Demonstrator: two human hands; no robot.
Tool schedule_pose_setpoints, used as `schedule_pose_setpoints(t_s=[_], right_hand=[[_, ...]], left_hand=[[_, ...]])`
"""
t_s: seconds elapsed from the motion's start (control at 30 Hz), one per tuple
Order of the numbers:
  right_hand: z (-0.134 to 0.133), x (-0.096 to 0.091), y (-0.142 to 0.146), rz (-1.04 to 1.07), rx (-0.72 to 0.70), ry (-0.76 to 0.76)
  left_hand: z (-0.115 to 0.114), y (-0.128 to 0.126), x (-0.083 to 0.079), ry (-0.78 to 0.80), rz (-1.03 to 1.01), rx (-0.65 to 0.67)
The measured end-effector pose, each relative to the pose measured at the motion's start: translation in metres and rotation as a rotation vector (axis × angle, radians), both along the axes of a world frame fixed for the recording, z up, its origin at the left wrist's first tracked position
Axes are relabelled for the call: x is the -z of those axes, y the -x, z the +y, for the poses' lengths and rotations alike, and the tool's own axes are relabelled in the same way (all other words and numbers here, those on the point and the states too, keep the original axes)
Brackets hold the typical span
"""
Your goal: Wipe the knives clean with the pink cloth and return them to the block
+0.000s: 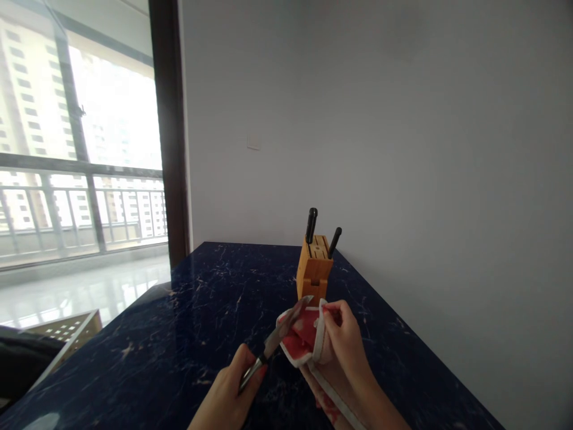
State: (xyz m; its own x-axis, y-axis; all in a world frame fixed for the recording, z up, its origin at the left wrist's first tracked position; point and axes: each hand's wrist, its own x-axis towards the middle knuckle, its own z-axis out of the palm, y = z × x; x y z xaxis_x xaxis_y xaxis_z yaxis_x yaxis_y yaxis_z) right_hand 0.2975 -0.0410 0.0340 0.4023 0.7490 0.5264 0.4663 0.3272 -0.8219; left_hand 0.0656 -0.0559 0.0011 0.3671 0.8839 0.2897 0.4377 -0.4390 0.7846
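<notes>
My left hand (239,382) is wrapped round the handle of a kitchen knife (286,322), whose blade points up and to the right. The blade lies over or against a red cloth with white edging (298,343); whether it presses on the cloth I cannot tell. My right hand (344,334) pinches the cloth by its white edge, and the rest of the cloth hangs down below the wrist. Just beyond both hands stands a wooden knife block (308,275) with slots in its top. Two black-handled knives (312,224) stick up from it.
A dark blue marbled table (215,298) stretches from beneath my hands to the grey wall (425,149) at the back and right. On the left are a glass door with a balcony railing (120,197) and, lower, a perforated chair-like piece (67,328) with something dark on it.
</notes>
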Motion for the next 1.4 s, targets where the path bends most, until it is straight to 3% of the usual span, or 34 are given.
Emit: schedule_pose_setpoints(t_s=[0.1,0.2,0.37,0.53,0.67,1.13,1.4], right_hand=[[-0.004,-0.001,0.014,-0.041,-0.118,-0.003],[-0.004,0.002,0.020,-0.026,-0.137,-0.002],[-0.011,0.006,0.033,-0.015,-0.254,0.098],[-0.034,-0.007,0.063,-0.170,-0.388,0.093],[-0.041,-0.014,0.069,-0.198,-0.374,0.097],[-0.034,0.008,0.073,-0.308,-0.413,0.096],[-0.030,0.017,0.073,-0.215,-0.414,0.097]], left_hand=[[0.000,0.000,0.001,-0.006,-0.001,0.029],[-0.003,-0.001,0.001,0.016,0.010,0.064],[-0.004,-0.002,0.001,0.030,0.009,0.091],[-0.001,-0.002,0.000,0.037,-0.025,0.140],[-0.002,-0.002,-0.002,0.032,-0.016,0.141],[-0.001,-0.004,-0.001,0.021,-0.028,0.089],[0.000,-0.006,0.002,0.044,-0.044,0.077]])
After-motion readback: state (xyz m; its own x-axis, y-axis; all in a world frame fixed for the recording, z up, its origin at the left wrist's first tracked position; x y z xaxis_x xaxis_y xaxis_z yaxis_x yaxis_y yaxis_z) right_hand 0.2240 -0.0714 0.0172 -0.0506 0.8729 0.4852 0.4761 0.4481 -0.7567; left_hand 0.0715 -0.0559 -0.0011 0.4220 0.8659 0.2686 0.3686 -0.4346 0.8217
